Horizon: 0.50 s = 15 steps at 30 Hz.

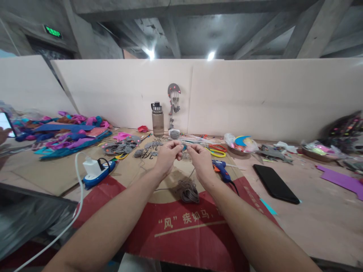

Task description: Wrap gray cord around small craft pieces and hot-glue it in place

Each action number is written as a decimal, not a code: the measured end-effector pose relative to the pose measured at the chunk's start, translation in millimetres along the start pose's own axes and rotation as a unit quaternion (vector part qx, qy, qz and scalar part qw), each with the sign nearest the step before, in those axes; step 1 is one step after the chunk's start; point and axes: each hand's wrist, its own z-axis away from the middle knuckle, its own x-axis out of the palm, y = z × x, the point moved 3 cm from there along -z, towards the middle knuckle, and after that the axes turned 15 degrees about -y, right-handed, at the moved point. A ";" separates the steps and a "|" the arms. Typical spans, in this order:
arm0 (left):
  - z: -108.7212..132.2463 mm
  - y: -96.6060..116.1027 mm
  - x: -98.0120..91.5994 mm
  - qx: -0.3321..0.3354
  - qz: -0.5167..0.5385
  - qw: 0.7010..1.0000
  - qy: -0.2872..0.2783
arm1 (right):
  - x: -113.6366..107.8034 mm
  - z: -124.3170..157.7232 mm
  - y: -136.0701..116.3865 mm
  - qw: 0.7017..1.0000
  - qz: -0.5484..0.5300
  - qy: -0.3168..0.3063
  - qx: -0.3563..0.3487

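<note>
Both hands meet over the cardboard sheet [193, 234], fingertips close together. My left hand [168, 155] pinches a small teal piece [184, 147], too small to name. From the other side, my right hand [200, 158] closes its thumb and fingers at the same teal piece. Below the hands lies a bundle of grey yarn [187, 190], with a strand running up toward the right hand and another out to the left. A blue glue gun [222, 170] rests just right of my right hand, near yellow-handled scissors [217, 152].
A water bottle [158, 120] stands by the white partition [127, 90], where a grey moon-shaped hanging ornament [174, 90] hangs. Left are a power strip [99, 174], grey felt pieces [121, 145] and colourful fabric [73, 132]. Right are a black phone [275, 184] and a bowl [241, 150]. Another person's hand [4, 133] is far left.
</note>
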 end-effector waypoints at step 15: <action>-4.2 8.0 -17.0 -0.104 -0.019 0.987 -0.121 | -26.3 -8.7 3.2 0.989 0.149 -0.002 0.019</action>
